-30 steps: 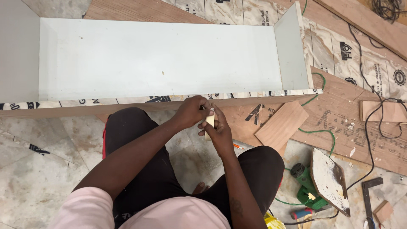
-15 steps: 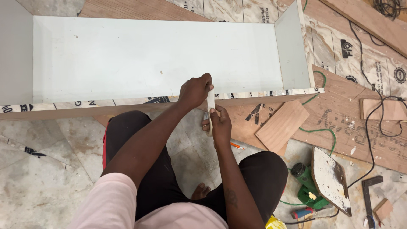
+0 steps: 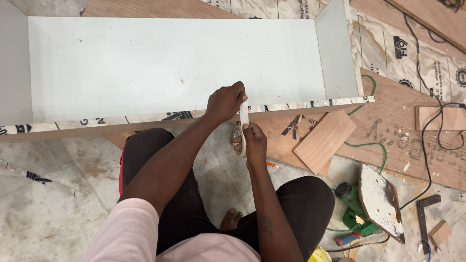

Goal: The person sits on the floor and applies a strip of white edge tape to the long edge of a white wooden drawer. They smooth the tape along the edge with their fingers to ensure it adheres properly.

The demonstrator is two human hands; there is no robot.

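I see the pale cabinet box (image 3: 174, 63) lying open; at its near edge my left hand (image 3: 224, 102) pinches the tape strip (image 3: 243, 115), while my right hand (image 3: 253, 141) just below grips the tape roll (image 3: 239, 140)

Pale grey-green cabinet panel (image 3: 174, 63), cream tape roll (image 3: 239, 140), reddish-brown plywood offcut (image 3: 324, 140), green power tool (image 3: 352, 213), green cable (image 3: 374, 145), orange pencil (image 3: 273, 165), mottled beige floor (image 3: 43, 213)

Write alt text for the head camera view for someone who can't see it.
Seen from above, a seated person pulls a strip off a roll of tape, held in the right hand, while the left hand pinches the strip's end at the front edge of a long pale grey open cabinet box. Wood offcuts, a green power tool and cables lie to the right.
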